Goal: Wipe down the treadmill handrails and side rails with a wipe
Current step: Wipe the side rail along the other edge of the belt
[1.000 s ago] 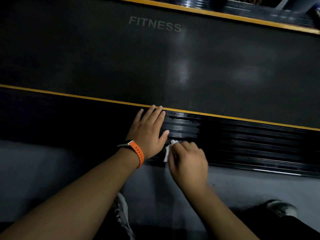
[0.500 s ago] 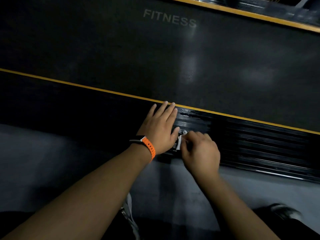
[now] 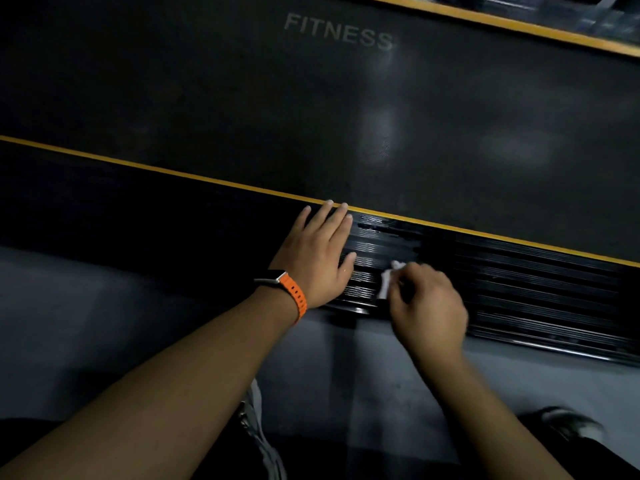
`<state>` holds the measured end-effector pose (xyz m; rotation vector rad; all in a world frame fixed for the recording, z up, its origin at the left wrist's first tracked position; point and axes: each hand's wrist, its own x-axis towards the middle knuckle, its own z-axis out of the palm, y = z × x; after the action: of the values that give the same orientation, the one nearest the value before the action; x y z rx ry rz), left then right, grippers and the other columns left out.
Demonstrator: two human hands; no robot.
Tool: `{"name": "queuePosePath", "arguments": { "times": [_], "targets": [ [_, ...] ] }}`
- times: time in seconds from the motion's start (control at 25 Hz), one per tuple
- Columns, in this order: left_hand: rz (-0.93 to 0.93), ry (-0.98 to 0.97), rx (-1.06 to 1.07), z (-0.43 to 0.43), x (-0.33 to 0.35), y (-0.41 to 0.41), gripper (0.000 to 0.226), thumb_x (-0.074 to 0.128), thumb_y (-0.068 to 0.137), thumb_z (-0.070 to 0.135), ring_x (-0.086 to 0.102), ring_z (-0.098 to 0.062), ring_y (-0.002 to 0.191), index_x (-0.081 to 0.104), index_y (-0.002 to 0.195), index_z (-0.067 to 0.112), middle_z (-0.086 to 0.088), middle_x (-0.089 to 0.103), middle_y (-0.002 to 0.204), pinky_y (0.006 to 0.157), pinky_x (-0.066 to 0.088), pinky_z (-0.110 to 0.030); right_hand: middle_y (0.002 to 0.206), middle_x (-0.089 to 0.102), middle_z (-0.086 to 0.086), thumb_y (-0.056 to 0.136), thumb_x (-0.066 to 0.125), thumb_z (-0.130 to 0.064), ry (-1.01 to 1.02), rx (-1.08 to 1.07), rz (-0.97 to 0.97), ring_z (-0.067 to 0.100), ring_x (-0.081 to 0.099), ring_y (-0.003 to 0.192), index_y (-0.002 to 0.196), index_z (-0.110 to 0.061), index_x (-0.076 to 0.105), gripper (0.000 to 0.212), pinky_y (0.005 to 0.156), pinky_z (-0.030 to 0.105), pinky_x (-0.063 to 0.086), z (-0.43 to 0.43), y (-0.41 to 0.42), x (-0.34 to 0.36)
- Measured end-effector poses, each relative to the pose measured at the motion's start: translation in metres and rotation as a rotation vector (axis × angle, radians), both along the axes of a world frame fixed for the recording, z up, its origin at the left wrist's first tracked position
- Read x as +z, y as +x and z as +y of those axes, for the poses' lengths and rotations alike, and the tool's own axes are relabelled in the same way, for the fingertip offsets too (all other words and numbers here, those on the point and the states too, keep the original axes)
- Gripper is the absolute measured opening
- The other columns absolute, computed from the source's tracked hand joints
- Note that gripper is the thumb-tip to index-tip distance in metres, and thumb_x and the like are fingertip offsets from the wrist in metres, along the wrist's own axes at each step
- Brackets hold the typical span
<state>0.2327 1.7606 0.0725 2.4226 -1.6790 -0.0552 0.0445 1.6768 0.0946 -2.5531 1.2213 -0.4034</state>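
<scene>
The near side rail [image 3: 519, 289] of the treadmill is black and ribbed, with a yellow stripe along its far edge. My left hand [image 3: 318, 258], with an orange watch strap on the wrist, lies flat on the rail with its fingers straight, fingertips at the stripe. Just to its right, my right hand [image 3: 426, 303] grips a small white wipe [image 3: 388, 282] with curled fingers and holds it against the ribs. Most of the wipe is hidden under that hand.
Beyond the stripe lies the dark running belt [image 3: 311, 109] with the word FITNESS on it. The far side rail [image 3: 519, 26] with its own yellow stripe runs along the top right. Grey floor [image 3: 86, 323] lies in front of the rail, a shoe [image 3: 568, 424] at the lower right.
The right hand with the wipe has shifted slightly toward me across the ribs. The left hand stays flat on the rail. The view has shifted a little.
</scene>
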Motion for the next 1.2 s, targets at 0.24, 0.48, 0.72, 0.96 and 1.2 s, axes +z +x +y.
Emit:
{"name": "queuePosePath", "arguments": {
  "times": [0.24, 0.48, 0.72, 0.96, 1.2],
  "targets": [
    [0.014, 0.022, 0.0, 0.0, -0.001, 0.0, 0.071, 0.03, 0.098, 0.049, 0.023, -0.027, 0.155, 0.042, 0.154, 0.008, -0.009, 0.034, 0.165, 0.127, 0.017, -0.049, 0.081, 0.063, 0.001, 0.092, 0.065, -0.027, 0.086, -0.179, -0.074, 0.03, 0.061, 0.079, 0.084, -0.019, 0.064, 0.011, 0.057, 0.035, 0.048, -0.009, 0.007, -0.001],
    [0.022, 0.028, -0.006, 0.001, 0.0, -0.001, 0.069, 0.033, 0.098, 0.048, 0.023, -0.027, 0.155, 0.042, 0.154, 0.008, -0.009, 0.034, 0.165, 0.127, 0.018, -0.049, 0.081, 0.061, 0.0, 0.091, 0.063, -0.031, 0.022, -0.106, 0.003, 0.031, 0.058, 0.081, 0.084, -0.021, 0.06, 0.013, 0.056, 0.036, 0.047, -0.022, -0.002, 0.0],
    [0.003, 0.015, -0.004, 0.001, 0.0, 0.0, 0.069, 0.036, 0.097, 0.047, 0.027, -0.029, 0.154, 0.044, 0.153, 0.006, -0.011, 0.037, 0.163, 0.127, 0.019, -0.049, 0.08, 0.062, 0.003, 0.092, 0.065, -0.026, -0.026, 0.024, -0.017, 0.031, 0.055, 0.076, 0.085, -0.018, 0.064, 0.01, 0.057, 0.036, 0.043, 0.004, 0.037, -0.004],
    [0.04, 0.031, -0.001, 0.001, 0.0, -0.001, 0.067, 0.039, 0.101, 0.046, 0.02, -0.026, 0.156, 0.039, 0.156, 0.008, -0.008, 0.031, 0.166, 0.129, 0.012, -0.047, 0.081, 0.058, 0.005, 0.09, 0.065, -0.024, -0.034, -0.189, -0.009, 0.034, 0.055, 0.08, 0.082, -0.019, 0.06, 0.011, 0.056, 0.038, 0.045, -0.031, -0.017, -0.004],
    [0.035, 0.014, -0.003, 0.0, 0.001, 0.0, 0.068, 0.04, 0.098, 0.046, 0.024, -0.028, 0.155, 0.043, 0.154, 0.007, -0.01, 0.035, 0.164, 0.128, 0.015, -0.047, 0.081, 0.064, 0.003, 0.091, 0.065, -0.027, -0.065, 0.074, 0.017, 0.032, 0.057, 0.076, 0.088, -0.019, 0.066, 0.008, 0.059, 0.039, 0.047, -0.006, 0.035, -0.004]
  ]
}}
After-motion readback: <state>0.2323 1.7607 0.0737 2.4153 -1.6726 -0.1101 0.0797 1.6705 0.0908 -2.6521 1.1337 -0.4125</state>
